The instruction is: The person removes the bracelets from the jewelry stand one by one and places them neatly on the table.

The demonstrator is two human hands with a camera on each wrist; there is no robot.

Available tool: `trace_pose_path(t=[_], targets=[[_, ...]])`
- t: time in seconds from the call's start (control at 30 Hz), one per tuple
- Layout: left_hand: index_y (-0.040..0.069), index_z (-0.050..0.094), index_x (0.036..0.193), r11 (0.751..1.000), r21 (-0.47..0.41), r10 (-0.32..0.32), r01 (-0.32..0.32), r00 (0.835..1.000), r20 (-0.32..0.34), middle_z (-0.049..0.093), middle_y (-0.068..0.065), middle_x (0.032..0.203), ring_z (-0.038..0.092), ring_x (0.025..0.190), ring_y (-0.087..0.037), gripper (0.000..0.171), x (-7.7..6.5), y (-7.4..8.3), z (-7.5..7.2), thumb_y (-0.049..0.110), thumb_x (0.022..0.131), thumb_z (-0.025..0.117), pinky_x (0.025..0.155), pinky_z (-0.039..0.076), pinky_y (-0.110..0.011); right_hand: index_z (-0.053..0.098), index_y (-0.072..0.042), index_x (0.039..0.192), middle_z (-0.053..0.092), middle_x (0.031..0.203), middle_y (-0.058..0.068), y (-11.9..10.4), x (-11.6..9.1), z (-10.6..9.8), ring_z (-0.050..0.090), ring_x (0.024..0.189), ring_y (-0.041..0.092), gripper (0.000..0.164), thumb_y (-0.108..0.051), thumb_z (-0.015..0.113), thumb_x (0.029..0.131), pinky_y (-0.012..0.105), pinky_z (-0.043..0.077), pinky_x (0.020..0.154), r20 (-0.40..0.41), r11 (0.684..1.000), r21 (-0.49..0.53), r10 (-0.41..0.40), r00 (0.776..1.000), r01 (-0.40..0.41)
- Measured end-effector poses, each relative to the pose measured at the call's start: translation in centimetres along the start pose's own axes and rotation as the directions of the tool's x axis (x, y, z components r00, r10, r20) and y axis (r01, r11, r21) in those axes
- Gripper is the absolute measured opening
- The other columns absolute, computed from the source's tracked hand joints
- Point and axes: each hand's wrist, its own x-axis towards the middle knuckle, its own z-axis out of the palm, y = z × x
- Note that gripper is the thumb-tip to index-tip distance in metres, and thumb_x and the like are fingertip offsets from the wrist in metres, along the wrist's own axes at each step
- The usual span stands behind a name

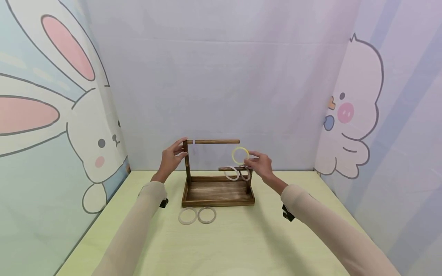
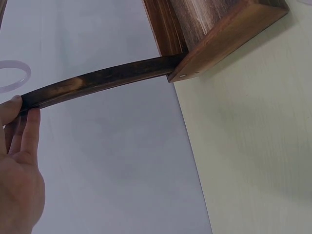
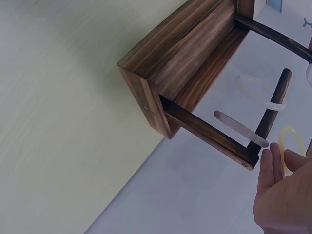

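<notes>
"With the left hand point(image 1: 170, 158)?"
"Gripping the tall post point(image 1: 188, 168), just to its right. Best to hold that firm."
"And the yellow ring point(image 1: 240, 148)?"
"Pinched, just left of the right hand point(image 1: 259, 165). Squeeze softly, no bumping."

Fingers point(image 3: 266, 170) pinch a yellow ring point(image 3: 281, 140) beside the brown wooden rack point(image 3: 197, 73).

Arms point(image 1: 132, 226) outstretched; left hand point(image 1: 170, 158) gripping, right hand point(image 1: 261, 166) pinching.

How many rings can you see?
6: a yellow ring in the right hand, one ring on the upper bar, two rings on the lower bar, two rings on the table.
</notes>
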Motion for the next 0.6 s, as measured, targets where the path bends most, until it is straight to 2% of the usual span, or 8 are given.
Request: trace_pose_path(t=[0.17,0.37,0.6], targets=[[0.013,0.058,0.149,1.0,0.0,0.015,-0.015,1.0,-0.005,0.067,-0.023,0.133,0.07,0.116,-0.038,0.064,0.0,-0.2,0.0,-0.009,0.092,0.073,0.096,0.059,-0.046,0.061,0.006,0.14,0.074,0.108,0.028,-0.2,-0.2,0.0,0.076,0.094,0.038,0.047,-0.005,0.074,0.097,0.047,0.064,0.086,0.015,1.0,0.025,-0.008,1.0,0.008],[0.014,0.058,0.149,0.999,0.034,0.034,-0.033,0.999,-0.013,0.07,-0.023,0.128,0.072,0.113,-0.037,0.065,0.0,-0.4,0.0,-0.01,0.091,0.074,0.094,0.06,-0.047,0.062,0.002,0.141,0.075,0.108,0.026,-0.6,-0.7,0.1,0.076,0.095,0.038,0.046,-0.006,0.074,0.097,0.048,0.063,0.089,0.045,0.999,0.05,0.017,0.999,-0.019],[0.01,0.059,0.148,0.998,0.029,0.054,-0.054,0.998,-0.023,0.07,-0.024,0.126,0.072,0.111,-0.039,0.064,0.0,-0.2,0.1,-0.012,0.089,0.075,0.093,0.06,-0.05,0.061,0.002,0.141,0.074,0.111,0.027,-0.8,-1.6,0.4,0.076,0.097,0.037,0.046,-0.005,0.074,0.097,0.049,0.062,0.09,0.085,0.998,0.063,0.013,0.996,-0.018]])
